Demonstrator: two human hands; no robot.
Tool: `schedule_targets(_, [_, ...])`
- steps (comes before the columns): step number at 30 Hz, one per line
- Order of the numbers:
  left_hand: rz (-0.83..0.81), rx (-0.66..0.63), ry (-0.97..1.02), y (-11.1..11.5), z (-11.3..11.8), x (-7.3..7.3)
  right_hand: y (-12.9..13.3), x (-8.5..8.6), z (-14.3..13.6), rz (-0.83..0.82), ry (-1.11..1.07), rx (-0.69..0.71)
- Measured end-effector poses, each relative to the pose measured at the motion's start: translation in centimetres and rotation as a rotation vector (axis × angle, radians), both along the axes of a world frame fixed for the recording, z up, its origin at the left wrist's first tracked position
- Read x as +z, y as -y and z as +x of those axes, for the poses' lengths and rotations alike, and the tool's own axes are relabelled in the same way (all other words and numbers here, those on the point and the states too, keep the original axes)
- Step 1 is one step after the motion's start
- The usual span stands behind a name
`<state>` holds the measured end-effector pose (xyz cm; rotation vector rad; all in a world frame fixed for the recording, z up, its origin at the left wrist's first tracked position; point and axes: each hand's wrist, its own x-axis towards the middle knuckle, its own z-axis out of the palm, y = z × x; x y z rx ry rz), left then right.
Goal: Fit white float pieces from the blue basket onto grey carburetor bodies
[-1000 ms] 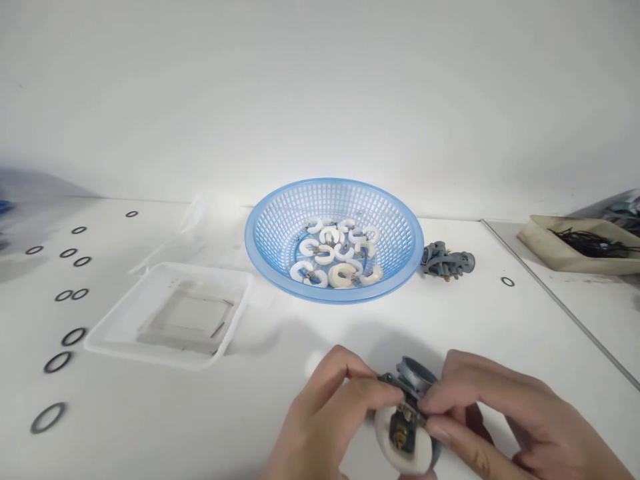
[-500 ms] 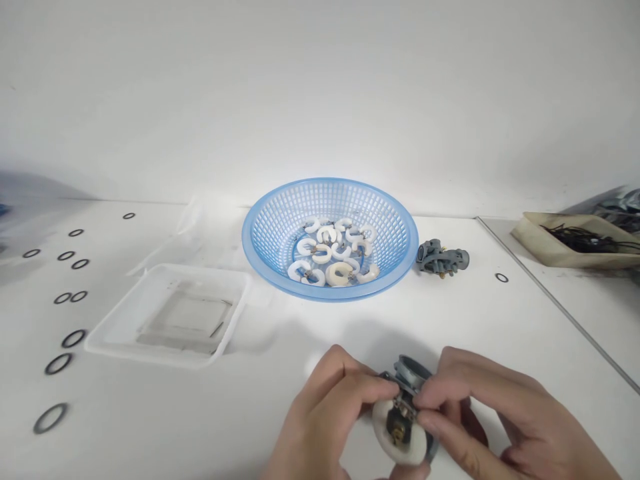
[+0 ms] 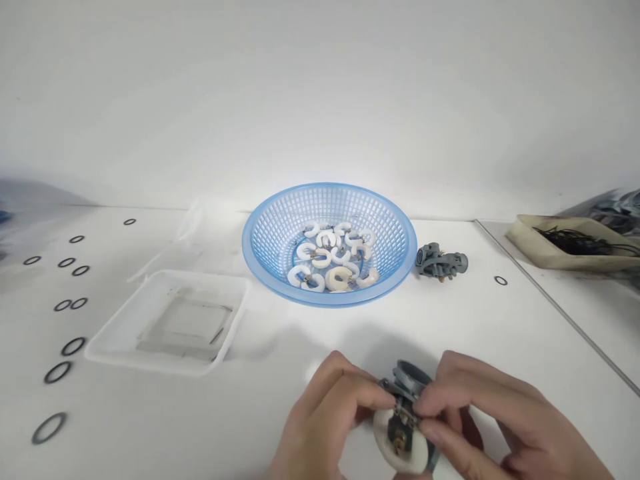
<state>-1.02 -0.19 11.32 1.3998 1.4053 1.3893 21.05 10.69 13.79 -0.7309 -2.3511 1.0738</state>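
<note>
A grey metal carburetor (image 3: 413, 375) is between my two hands at the bottom of the head view, its round opening tilted up and away. On its near face sits a C-shaped white float (image 3: 387, 445) around a dark middle with a brass part. My left hand (image 3: 325, 413) is closed around the carburetor's left side, fingertips by the float's hinge. With thumb and index finger together at the hinge's right end, my right hand (image 3: 500, 413) also grips the carburetor. Whether a small pin is between those fingertips is hidden.
A blue basket (image 3: 250, 267) holding several white floats stands behind my hands. Right of it lie another carburetor (image 3: 441, 261) and a black ring (image 3: 501, 281). On the left are a white tray (image 3: 115, 317) with thin pins and several black rings (image 3: 49, 428). A cream bin (image 3: 520, 243) holds dark parts.
The view has shifted slightly, so things sit a little lower. Both hands keep hold of the carburetor; the left fingertips have moved slightly at the hinge.
</note>
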Motion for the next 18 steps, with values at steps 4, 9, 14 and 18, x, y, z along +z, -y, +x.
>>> schedule_targets(4, [0.016,0.011,0.034,-0.26,0.04,0.01,0.23,-0.04,0.06,-0.007,-0.008,0.009])
schedule_targets(9, [-0.038,-0.052,0.060,-0.23,-0.12,0.10,0.48,-0.06,-0.09,-0.005,-0.015,-0.031])
schedule_targets(14, [-0.035,0.000,-0.042,0.01,-0.12,0.17,-0.11,-0.08,-0.20,0.072,-0.079,0.049])
schedule_targets(18, [-0.048,0.015,-0.080,0.20,0.09,0.31,-0.14,0.28,-0.12,0.081,-0.128,0.060])
